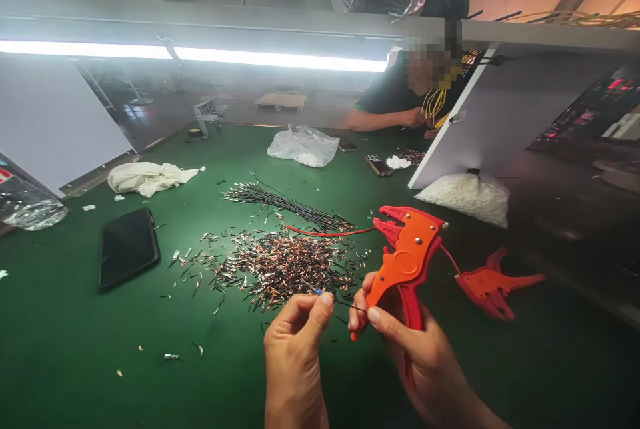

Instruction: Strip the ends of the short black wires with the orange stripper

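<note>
My left hand (296,349) pinches a thin black wire (346,305) between thumb and forefinger; a small blue piece shows at the fingertips. In my right hand (420,345) is an orange-red wire stripper (404,255), held upright with its jaws apart and pointing left. The wire stretches across to my right thumb, which seems to touch it. Just beyond my left hand lies a pile of short wire offcuts (285,265) with bits of copper and metal. Behind the pile rests a bundle of black wires (293,205) with metal ends.
A second wire stripper (493,285) lies at the right. On the green table (215,382) are a black phone (129,249), a whitish cloth (150,179) and clear plastic bags (304,146). Across the table a person (387,99) handles yellow cables. A white panel (455,115) stands at the right.
</note>
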The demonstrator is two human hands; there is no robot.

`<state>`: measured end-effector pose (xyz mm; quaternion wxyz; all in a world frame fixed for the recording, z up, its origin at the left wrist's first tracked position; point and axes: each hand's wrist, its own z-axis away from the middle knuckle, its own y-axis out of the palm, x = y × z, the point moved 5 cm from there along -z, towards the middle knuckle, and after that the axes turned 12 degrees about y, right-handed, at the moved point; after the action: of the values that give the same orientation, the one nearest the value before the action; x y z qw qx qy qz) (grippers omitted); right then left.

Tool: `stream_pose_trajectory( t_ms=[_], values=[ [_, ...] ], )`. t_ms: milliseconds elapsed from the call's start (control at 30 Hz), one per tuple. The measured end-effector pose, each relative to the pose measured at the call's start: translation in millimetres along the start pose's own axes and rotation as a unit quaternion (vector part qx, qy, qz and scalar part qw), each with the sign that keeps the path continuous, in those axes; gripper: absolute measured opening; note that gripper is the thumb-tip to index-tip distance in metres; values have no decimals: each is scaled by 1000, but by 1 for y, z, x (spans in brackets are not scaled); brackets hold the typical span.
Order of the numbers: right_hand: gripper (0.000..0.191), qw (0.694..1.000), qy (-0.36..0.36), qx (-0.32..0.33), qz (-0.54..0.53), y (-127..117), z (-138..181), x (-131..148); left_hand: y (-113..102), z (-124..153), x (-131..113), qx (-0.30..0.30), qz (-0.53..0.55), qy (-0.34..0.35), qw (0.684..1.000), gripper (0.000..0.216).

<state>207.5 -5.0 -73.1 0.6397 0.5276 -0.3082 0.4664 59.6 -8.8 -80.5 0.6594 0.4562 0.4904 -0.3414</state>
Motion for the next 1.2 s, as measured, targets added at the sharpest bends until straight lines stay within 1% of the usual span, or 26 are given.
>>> stream_pose_trajectory(
  t_ms=[33,67,100,133,167,200,233,267,300,333,400,467,500,567,600,633,667,733,767,833,900,967,1033,1200],
  values=[
    [21,1000,-6,-7,8,-1,0,0,-3,-2,-3,14,-53,37,998,40],
    [21,1000,-11,-17,16,-2,-1,-1,-7,-4,-8,30,-120,88,988,36],
    [21,999,-13,-28,25,-3,-1,-1,-12,-6,-18,27,-199,172,964,29],
    [21,999,-12,-36,33,-4,-1,-2,-16,-5,-31,4,-273,283,920,21],
    [22,998,-9,-41,39,-5,-2,-3,-19,-2,-43,-14,-334,386,860,13],
    [23,998,0,-42,45,-5,-2,-5,-16,3,-52,2,-384,479,789,20],
    [25,998,8,-43,51,-4,-3,-6,-11,6,-56,43,-421,540,727,26],
    [26,997,13,-42,58,-4,-3,-7,-8,8,-58,76,-441,574,686,27],
    [28,997,14,-42,64,-3,-4,-8,-4,9,-57,116,-448,598,655,25],
    [27,997,13,-43,70,-2,-4,-9,-2,9,-56,152,-446,610,636,21],
    [25,996,3,-43,78,-2,-4,-10,2,8,-53,219,-436,617,618,22],
    [21,996,-4,-29,79,-1,-4,-11,3,6,-51,278,-430,606,609,26],
    [19,997,2,-10,78,0,-3,-12,2,3,-51,302,-431,593,610,26],
    [17,996,18,41,71,2,-1,-12,-1,-5,-57,320,-434,570,620,25],
    [17,995,31,71,67,4,0,-12,-4,-9,-63,318,-436,562,627,24],
    [18,992,44,104,59,5,2,-12,-7,-15,-71,304,-433,562,636,22],
    [19,989,54,132,47,6,3,-12,-9,-18,-79,313,-434,573,621,21],
    [22,980,68,189,14,9,5,-13,-14,-26,-96,297,-441,579,618,22],
    [24,973,71,218,-2,11,5,-14,-17,-28,-105,277,-442,590,616,21],
    [27,960,76,269,-21,16,6,-16,-22,-32,-120,222,-446,600,625,19],
    [29,948,84,305,-27,21,7,-19,-25,-32,-128,171,-442,609,636,19],
    [32,942,99,318,-36,25,8,-22,-25,-30,-130,143,-434,614,643,20],
    [35,940,112,318,-47,27,8,-26,-22,-29,-127,133,-429,618,645,20],
    [37,934,141,323,-51,24,8,-38,-15,-27,-122,153,-428,624,635,22]
  ],
)
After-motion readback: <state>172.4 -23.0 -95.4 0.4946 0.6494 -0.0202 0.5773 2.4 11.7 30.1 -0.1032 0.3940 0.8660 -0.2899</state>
